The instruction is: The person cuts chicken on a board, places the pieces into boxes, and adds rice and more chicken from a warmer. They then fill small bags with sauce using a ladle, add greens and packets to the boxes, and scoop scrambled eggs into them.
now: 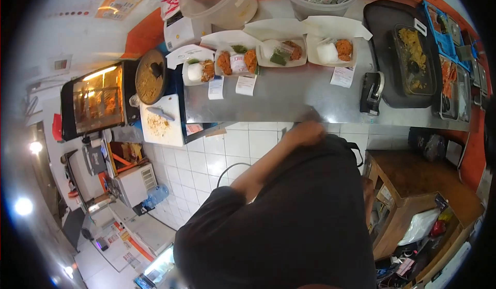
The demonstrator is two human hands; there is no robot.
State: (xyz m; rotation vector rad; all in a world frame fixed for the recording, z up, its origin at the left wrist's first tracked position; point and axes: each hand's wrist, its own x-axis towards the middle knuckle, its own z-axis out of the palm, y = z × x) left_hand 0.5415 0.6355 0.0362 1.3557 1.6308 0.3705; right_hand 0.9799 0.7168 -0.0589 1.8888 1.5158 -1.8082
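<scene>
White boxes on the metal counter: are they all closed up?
No, all four white boxes stand open, with their food showing inside.

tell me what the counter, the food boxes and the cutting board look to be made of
Counter: probably stainless steel, smooth and semi-shiny, grey with blurred reflections.
Food boxes: likely paperboard, matte white, with thin folded flaps.
Cutting board: perhaps plastic, smooth-looking, white, no wood grain visible.

The person wore a loose black top (305, 222) whose short left sleeve (214, 214) ended around the elbow; the forearm (266, 166) and left hand (309, 133) were bare. A thin dark strap (359, 153) looped out beside it.
</scene>
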